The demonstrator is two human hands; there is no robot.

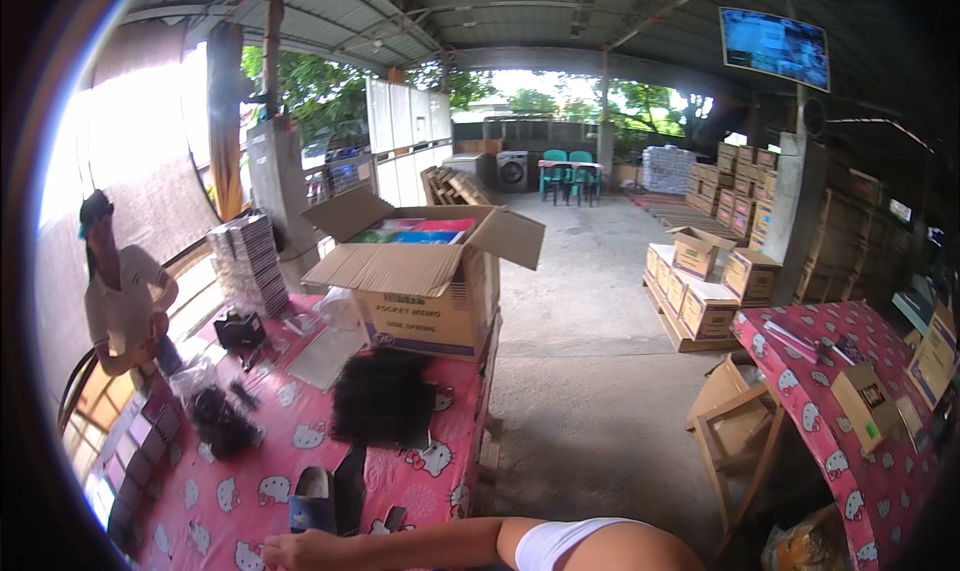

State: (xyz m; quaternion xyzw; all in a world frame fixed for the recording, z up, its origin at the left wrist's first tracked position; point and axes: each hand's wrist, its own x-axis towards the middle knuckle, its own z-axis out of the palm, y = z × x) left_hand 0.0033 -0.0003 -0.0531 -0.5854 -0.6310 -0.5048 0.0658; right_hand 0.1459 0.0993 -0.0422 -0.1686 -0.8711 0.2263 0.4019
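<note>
From the lower right my bare right arm reaches across the near edge of the table, with a white sleeve at its upper part. My right hand (300, 550) is low in the picture, its fingers curled and partly cut off by the lower edge; what they hold, if anything, is hidden. Just beyond it stands a blue object with a rounded grey top (313, 499), its kind unclear, beside a dark upright piece (349, 491). Farther off lies a black pile (382, 399) with a fringed edge. My left hand is out of the picture.
On the pink patterned table (300, 436) stand an open carton (425, 321) of colourful packs, a tall stack of notebooks (248, 266) and a black bundle (222, 423). A person (130, 301) stands at the left. A second pink table (810, 381) and stacked cartons (710, 316) are at right.
</note>
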